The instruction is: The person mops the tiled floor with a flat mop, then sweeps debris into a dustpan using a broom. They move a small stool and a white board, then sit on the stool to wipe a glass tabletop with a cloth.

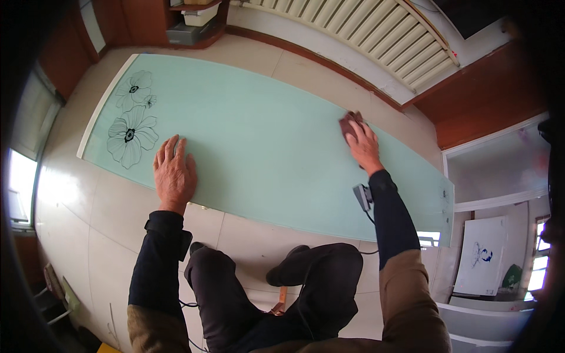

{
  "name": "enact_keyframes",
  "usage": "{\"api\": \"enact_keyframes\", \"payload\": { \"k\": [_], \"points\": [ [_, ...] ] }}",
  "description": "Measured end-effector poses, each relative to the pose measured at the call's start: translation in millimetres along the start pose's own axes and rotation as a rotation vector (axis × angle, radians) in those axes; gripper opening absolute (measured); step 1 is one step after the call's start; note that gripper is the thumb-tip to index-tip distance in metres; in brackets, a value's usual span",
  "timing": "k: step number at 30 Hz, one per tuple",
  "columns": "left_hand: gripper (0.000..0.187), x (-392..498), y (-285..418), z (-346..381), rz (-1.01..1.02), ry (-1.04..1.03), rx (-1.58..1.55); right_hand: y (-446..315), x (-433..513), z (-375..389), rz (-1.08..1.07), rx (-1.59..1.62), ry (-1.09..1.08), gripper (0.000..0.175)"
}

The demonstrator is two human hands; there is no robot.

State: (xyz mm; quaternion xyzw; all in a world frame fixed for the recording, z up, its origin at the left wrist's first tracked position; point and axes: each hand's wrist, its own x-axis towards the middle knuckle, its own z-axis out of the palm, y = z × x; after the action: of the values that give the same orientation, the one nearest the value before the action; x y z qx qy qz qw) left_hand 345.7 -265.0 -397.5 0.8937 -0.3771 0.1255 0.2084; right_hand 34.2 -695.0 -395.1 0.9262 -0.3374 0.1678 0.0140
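Note:
A long pale green glass panel [265, 145] lies before me, with black line-drawn flowers [130, 134] near its left end. A white strip [103, 110] runs along that end. My left hand [175, 170] is over the panel's near edge, right of the flowers, holding nothing, its fingers a little apart. Whether its palm presses on the glass is hidden. By the panel's far edge, on the right, my right hand [364, 143] holds a crumpled brown cloth [348, 125] against the surface. A small grey device [363, 197] with a cable sits by my right wrist.
A cream radiator [353, 35] stands along the far wall. Shelves at the back left hold a white bin [201, 15] and a grey box [183, 35]. My knees [326, 273] are near the panel's front edge, above the tiled floor [119, 212]. White-framed panels [494, 159] stand at right.

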Motion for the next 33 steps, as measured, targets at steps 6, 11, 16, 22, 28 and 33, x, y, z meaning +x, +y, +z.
{"api": "enact_keyframes", "payload": {
  "k": [6,11,16,22,28,33],
  "points": [
    [0.044,-1,-4,4,0.012,-0.017,0.073,-6,-77,-25,-0.049,-0.056,0.009,0.048],
    [0.042,0,-6,4,0.054,-0.015,0.047,-122,-124,-45,-0.225,0.085,-0.001,0.049],
    [0.042,-1,-11,7,0.064,-0.009,0.039,-173,-180,-82,-0.283,0.231,-0.090,0.049],
    [0.042,0,-19,14,0.112,0.003,0.031,-57,-243,-106,-0.011,0.095,-0.075,0.050],
    [0.043,3,-26,24,0.118,0.007,0.088,10,-259,-105,0.303,-0.102,-0.011,0.048],
    [0.043,2,-31,26,0.129,-0.007,0.095,-91,-224,-80,-0.083,0.034,-0.003,0.047]
  ]
}}
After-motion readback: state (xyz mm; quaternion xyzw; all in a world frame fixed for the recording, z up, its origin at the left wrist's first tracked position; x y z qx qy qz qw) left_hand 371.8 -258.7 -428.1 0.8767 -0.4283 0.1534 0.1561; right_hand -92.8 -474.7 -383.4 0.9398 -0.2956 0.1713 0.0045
